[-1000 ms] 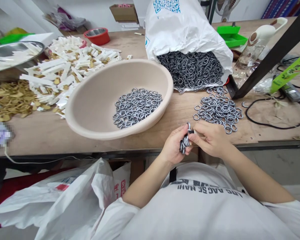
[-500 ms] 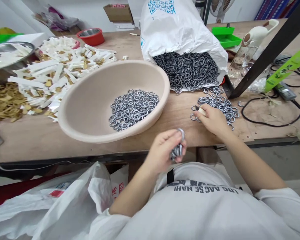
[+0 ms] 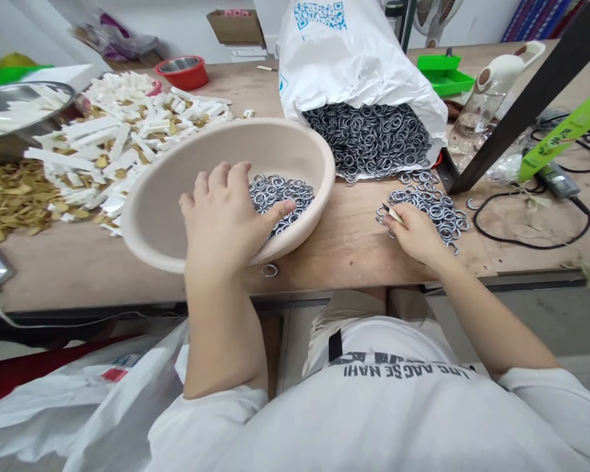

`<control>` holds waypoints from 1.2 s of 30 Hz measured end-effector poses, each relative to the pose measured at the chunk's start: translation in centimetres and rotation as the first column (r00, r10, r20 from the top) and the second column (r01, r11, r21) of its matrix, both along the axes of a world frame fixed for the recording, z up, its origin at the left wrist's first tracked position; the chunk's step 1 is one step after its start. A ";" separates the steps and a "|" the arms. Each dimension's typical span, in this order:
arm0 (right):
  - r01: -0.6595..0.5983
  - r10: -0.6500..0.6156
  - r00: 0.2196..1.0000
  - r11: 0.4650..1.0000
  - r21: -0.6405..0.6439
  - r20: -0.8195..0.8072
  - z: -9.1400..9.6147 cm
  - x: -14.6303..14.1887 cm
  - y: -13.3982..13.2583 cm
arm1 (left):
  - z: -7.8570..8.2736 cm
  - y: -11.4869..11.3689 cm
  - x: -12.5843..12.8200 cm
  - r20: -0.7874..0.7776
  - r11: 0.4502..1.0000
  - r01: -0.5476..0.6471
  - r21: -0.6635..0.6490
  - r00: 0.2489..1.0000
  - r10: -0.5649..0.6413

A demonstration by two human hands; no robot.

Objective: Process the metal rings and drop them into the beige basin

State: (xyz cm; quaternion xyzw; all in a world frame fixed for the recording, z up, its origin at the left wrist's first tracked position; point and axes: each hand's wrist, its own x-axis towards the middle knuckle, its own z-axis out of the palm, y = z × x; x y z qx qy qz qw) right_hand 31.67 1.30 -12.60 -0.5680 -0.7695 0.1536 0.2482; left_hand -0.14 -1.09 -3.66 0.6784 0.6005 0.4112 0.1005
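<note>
Moved: left hand [image 3: 219, 223], now spread over the basin [image 3: 170, 203] of rings [image 3: 288, 195]; right hand [image 3: 415, 236] pinches a small tool [image 3: 393, 214] at the loose pile [image 3: 438, 208]; one stray ring [image 3: 270, 276] near the front edge of the worktop [image 3: 349, 252] may fall if the left forearm [image 3: 226, 341] brushes it.

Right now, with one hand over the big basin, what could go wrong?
The single ring on the table, just outside the basin and near the front edge, might get knocked off by the left hand. More dark rings could slide from the white bag, whose open mouth faces the table. The slim tool in the right hand might nick a finger if its dark tip is sharp.
</note>
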 end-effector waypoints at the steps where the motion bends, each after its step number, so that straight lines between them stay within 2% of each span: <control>1: -0.006 0.005 0.998 1.000 -0.001 -0.070 0.0 0.1 0.0 | 0.0 -0.1 0.3 -0.061 0.998 -0.056 0.000 0.997 0.056; 3: -0.021 0.013 0.976 0.999 -0.034 -0.217 -0.2 0.2 -0.2 | 0.3 -0.3 0.8 -0.241 0.978 -0.209 0.016 0.948 0.207; 5: -0.058 0.015 0.925 0.993 -0.102 -0.378 -0.3 0.2 -0.4 | 0.8 -0.9 1.3 -0.328 0.963 -0.255 0.090 0.905 0.270; 7: -0.098 0.004 0.861 0.982 -0.159 -0.508 -0.5 0.1 -0.7 | 1.1 -2.0 1.4 -0.322 0.947 -0.227 0.227 0.900 0.293; 9: -0.120 -0.010 0.810 0.976 -0.182 -0.586 -0.5 0.0 -1.0 | 0.8 -3.6 1.4 -0.277 0.908 -0.178 0.379 0.915 0.294; 11: -0.147 -0.016 0.767 0.969 -0.200 -0.642 -0.4 -0.4 -1.6 | -0.2 -5.3 1.9 -0.270 0.874 -0.114 0.473 0.925 0.267; 12: -0.175 -0.015 0.743 0.961 -0.216 -0.669 -0.2 -0.7 -1.9 | -0.9 -6.0 2.4 -0.286 0.877 -0.060 0.477 0.933 0.220; 14: -0.253 -0.006 0.695 0.934 -0.253 -0.719 0.5 -1.5 -2.8 | -2.6 -7.0 4.0 -0.300 0.928 0.093 0.362 0.954 0.022; 16: -0.327 0.025 0.671 0.907 -0.266 -0.741 1.3 -2.3 -3.9 | -4.2 -7.4 6.3 -0.209 0.956 0.264 0.127 0.950 -0.234; 17: -0.350 0.046 0.671 0.900 -0.261 -0.740 1.7 -2.7 -4.5 | -4.9 -7.4 7.5 -0.124 0.952 0.305 0.032 0.946 -0.299; 19: -0.360 0.081 0.686 0.902 -0.240 -0.723 2.3 -3.2 -5.6 | -6.1 -7.3 9.6 0.124 0.926 0.358 -0.119 0.931 -0.344; 20: -0.342 0.085 0.693 0.913 -0.223 -0.716 2.4 -3.3 -6.2 | -6.5 -7.2 10.5 0.286 0.905 0.387 -0.175 0.900 -0.330; 21: -0.313 0.079 0.696 0.928 -0.203 -0.714 2.5 -3.3 -6.7 | -6.8 -7.1 11.3 0.462 0.879 0.425 -0.216 0.837 -0.292; 23: -0.254 0.064 0.696 0.954 -0.161 -0.716 2.5 -3.2 -7.6 | -7.3 -7.0 12.6 0.758 0.822 0.514 -0.245 0.630 -0.168; 25: -0.214 0.069 0.707 0.969 -0.120 -0.704 2.3 -3.0 -8.1 | -7.6 -7.1 13.3 0.899 0.777 0.587 -0.228 0.434 -0.064; 26: -0.199 0.076 0.724 0.975 -0.101 -0.686 2.2 -3.0 -8.2 | -7.7 -7.2 13.6 0.926 0.755 0.619 -0.217 0.374 -0.041; 28: -0.179 0.083 0.757 0.980 -0.084 -0.648 2.0 -2.9 -8.0 | -7.7 -7.2 13.8 0.952 0.699 0.684 -0.208 0.305 -0.015; 31: -0.218 0.098 0.754 0.970 -0.106 -0.650 1.7 -3.0 -7.4 | -7.6 -7.2 13.9 0.978 0.615 0.762 -0.203 0.188 0.090; 33: -0.207 0.111 0.766 0.975 -0.080 -0.633 1.7 -2.9 -7.1 | -7.5 -7.0 13.8 0.978 0.595 0.780 -0.195 0.111 0.175; 36: -0.164 0.174 0.881 0.985 0.062 -0.439 1.7 -2.7 -7.6 | -7.5 -6.9 13.8 0.968 0.608 0.770 -0.195 0.053 0.243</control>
